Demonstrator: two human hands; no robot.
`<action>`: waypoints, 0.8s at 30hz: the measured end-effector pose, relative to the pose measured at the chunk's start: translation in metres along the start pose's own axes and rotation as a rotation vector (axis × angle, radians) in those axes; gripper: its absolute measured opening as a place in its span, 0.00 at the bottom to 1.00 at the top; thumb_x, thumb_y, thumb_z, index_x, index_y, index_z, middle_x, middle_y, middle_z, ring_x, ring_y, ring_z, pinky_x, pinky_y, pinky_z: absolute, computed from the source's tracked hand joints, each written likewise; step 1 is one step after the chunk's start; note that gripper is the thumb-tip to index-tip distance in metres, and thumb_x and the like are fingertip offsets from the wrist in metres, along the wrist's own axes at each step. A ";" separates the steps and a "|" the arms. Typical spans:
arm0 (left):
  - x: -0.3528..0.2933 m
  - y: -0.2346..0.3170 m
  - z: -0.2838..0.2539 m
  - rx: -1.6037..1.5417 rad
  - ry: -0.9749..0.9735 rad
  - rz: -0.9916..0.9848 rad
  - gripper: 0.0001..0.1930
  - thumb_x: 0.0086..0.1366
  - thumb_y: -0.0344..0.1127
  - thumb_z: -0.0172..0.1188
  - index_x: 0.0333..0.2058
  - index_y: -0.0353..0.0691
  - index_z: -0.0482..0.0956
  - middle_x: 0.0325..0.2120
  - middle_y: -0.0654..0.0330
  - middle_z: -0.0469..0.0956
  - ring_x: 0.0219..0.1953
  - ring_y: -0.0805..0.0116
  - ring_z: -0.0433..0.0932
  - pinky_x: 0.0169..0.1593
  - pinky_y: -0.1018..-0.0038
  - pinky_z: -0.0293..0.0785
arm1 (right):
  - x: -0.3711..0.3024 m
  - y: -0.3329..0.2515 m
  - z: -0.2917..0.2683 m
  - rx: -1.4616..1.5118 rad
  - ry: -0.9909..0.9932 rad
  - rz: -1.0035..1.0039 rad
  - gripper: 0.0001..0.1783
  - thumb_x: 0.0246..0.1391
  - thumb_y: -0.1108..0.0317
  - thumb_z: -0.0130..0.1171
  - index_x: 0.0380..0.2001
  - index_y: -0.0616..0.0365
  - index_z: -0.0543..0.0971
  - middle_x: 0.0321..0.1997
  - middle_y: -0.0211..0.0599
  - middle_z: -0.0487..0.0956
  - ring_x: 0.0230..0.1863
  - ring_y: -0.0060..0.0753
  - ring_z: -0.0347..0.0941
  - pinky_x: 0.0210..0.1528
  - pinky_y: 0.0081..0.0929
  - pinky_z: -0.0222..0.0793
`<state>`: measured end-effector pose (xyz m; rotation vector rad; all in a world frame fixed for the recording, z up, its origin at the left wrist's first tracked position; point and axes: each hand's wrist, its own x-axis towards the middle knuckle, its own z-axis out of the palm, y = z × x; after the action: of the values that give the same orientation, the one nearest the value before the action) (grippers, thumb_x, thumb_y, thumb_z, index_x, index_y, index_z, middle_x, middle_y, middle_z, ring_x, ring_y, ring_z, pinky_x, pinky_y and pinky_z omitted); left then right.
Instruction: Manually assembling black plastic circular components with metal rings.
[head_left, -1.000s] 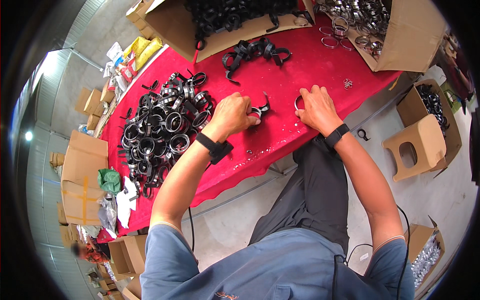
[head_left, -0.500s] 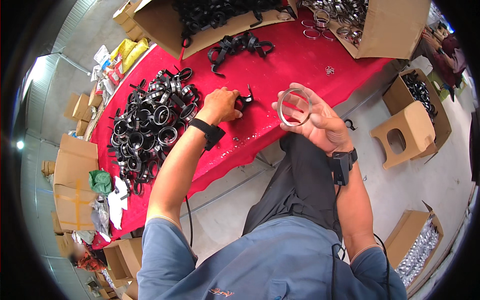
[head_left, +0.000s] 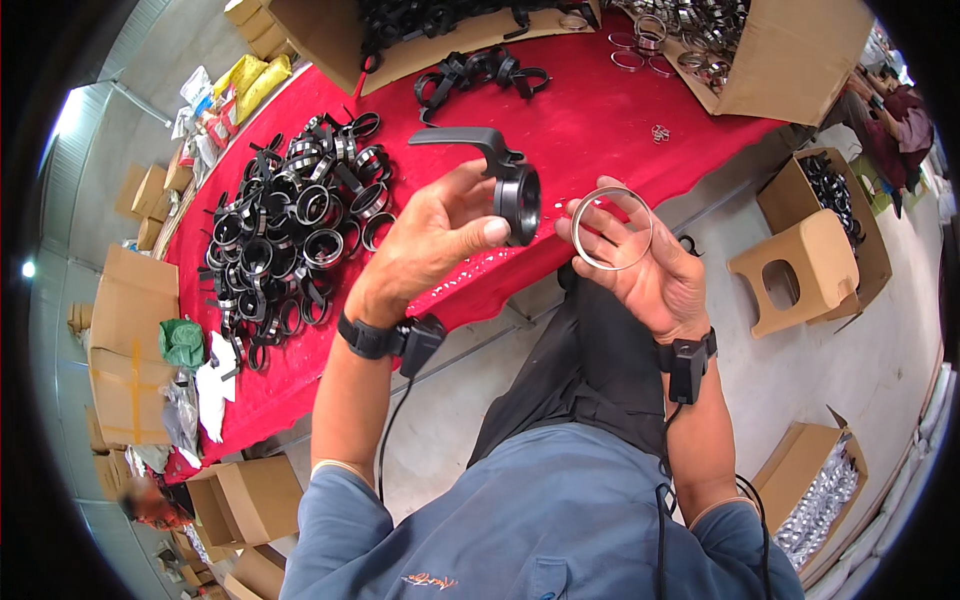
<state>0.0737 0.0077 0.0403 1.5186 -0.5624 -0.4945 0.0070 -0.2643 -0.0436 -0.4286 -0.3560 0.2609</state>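
Note:
My left hand (head_left: pixel 432 232) is closed on a black plastic ring with a long handle (head_left: pixel 508 205), held above the table's near edge. The handle points left, and the ring's opening faces right. Fingers and thumb of my right hand (head_left: pixel 655 275) grip a thin silver metal ring (head_left: pixel 577 240), tilted toward the black one. A small gap separates the two rings. To the left of my left hand lies a heap of black handled rings (head_left: pixel 290 225), many with a shiny metal band.
A red cloth (head_left: pixel 590 120) covers the table. At its far side stand a carton of black rings (head_left: pixel 430 30) and a carton of metal rings (head_left: pixel 790 60), with loose ones before them. A tan stool (head_left: pixel 830 260) and an open carton (head_left: pixel 770 490) are on the floor at right.
My left hand has lifted the black handled ring off the table and brought it toward my body. My right hand has shifted slightly right and down with the metal ring.

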 end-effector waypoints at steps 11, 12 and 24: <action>-0.014 -0.032 0.028 -0.216 -0.026 0.028 0.53 0.60 0.48 0.82 0.75 0.30 0.62 0.72 0.52 0.69 0.69 0.61 0.73 0.73 0.60 0.69 | 0.001 0.020 0.046 -1.405 0.139 -0.433 0.44 0.41 0.81 0.78 0.67 0.56 0.78 0.71 0.45 0.76 0.71 0.51 0.73 0.72 0.42 0.71; -0.013 -0.032 0.028 -0.217 -0.025 0.028 0.53 0.60 0.48 0.82 0.75 0.30 0.62 0.72 0.52 0.69 0.69 0.61 0.73 0.73 0.60 0.69 | 0.001 0.021 0.045 -1.409 0.131 -0.435 0.44 0.40 0.81 0.78 0.66 0.56 0.78 0.70 0.45 0.77 0.71 0.52 0.74 0.72 0.43 0.71; -0.014 -0.037 0.027 -0.258 -0.035 0.016 0.52 0.62 0.43 0.81 0.76 0.30 0.59 0.69 0.54 0.71 0.68 0.61 0.74 0.71 0.61 0.71 | 0.004 0.027 0.047 -1.421 0.083 -0.458 0.44 0.38 0.83 0.77 0.65 0.56 0.79 0.71 0.45 0.76 0.70 0.53 0.75 0.71 0.44 0.72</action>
<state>0.0472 -0.0051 0.0023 1.2614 -0.5167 -0.5604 -0.0124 -0.2222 -0.0145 -1.7158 -0.5097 -0.5239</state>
